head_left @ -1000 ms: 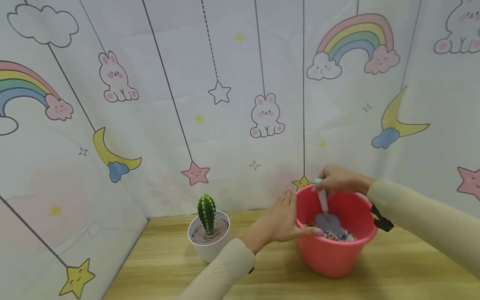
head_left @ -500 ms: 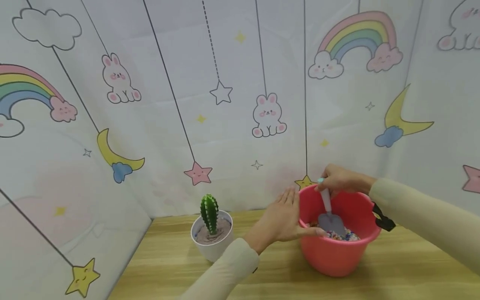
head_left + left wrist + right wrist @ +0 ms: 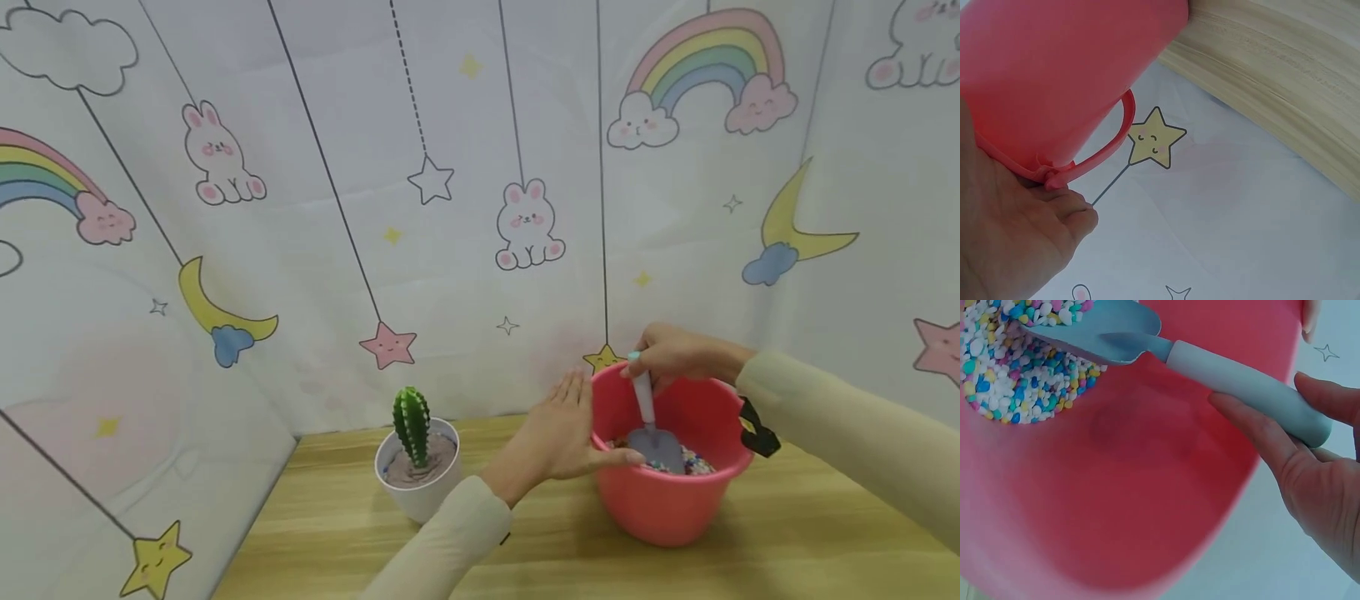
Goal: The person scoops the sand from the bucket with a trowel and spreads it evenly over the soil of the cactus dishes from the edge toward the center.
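Note:
A red plastic bucket (image 3: 667, 510) stands on the table with small multicoloured pebbles (image 3: 1016, 394) in its bottom. My right hand (image 3: 675, 354) reaches over the far rim and grips the pale handle of a small trowel (image 3: 647, 404) between thumb and fingers. The grey-blue blade dips into the pebbles, and some lie on it in the right wrist view. At the bucket's left side, my left hand (image 3: 557, 437) rests on the rim, fingers straight and thumb along the front edge. In the left wrist view a red loop handle (image 3: 1102, 153) hangs beside those fingers.
A cactus (image 3: 412, 429) in a white pot (image 3: 420, 502) stands left of the bucket, close to my left forearm. Printed fabric walls (image 3: 465, 267) border the wooden table (image 3: 300, 533) behind and at left. A black strap (image 3: 759, 429) shows by the bucket's right rim.
The head view shifts slightly from side to side. Both hands keep their places on the bucket and trowel, and the blade stays among the pebbles.

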A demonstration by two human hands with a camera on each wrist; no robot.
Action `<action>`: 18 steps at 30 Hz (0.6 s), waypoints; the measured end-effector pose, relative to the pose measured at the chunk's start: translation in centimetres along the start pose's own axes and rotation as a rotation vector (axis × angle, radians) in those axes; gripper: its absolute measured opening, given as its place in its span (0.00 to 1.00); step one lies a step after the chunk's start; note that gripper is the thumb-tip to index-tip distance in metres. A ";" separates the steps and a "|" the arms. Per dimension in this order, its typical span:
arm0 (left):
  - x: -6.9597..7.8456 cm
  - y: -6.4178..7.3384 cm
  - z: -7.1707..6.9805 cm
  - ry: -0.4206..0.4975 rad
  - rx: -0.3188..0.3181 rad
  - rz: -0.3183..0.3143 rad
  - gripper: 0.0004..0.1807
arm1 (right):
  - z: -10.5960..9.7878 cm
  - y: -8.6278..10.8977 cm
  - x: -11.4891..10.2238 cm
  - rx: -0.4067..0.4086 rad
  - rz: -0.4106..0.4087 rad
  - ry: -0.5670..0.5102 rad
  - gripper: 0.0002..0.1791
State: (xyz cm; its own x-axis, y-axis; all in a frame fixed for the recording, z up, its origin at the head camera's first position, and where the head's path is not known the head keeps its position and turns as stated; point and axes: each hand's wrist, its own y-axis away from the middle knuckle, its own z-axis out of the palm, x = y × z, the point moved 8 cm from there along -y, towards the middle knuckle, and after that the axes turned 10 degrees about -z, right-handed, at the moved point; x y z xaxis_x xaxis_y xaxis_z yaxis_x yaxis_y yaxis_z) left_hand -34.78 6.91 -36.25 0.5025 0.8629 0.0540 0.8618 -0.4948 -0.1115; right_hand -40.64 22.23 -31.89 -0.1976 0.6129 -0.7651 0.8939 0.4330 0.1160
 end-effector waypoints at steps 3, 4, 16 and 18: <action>-0.1 0.1 0.2 -0.002 -0.003 -0.003 0.69 | 0.3 -0.2 -0.2 -0.001 0.012 -0.013 0.17; -0.2 0.1 0.2 -0.008 -0.002 -0.003 0.70 | 0.4 -0.2 -0.2 -0.001 0.014 -0.016 0.17; -0.2 0.0 0.2 -0.013 0.001 -0.007 0.70 | 0.9 0.3 -0.3 -0.009 0.031 -0.081 0.19; -0.2 0.0 0.2 -0.014 -0.003 -0.007 0.70 | 0.9 0.5 -0.2 -0.005 0.047 -0.094 0.19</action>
State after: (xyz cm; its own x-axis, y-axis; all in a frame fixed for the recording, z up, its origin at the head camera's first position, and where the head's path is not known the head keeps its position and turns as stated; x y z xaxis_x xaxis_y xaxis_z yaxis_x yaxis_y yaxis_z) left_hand -34.90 6.76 -36.44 0.4953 0.8678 0.0411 0.8656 -0.4889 -0.1083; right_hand -39.78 21.71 -32.27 -0.1172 0.5680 -0.8146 0.8993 0.4087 0.1557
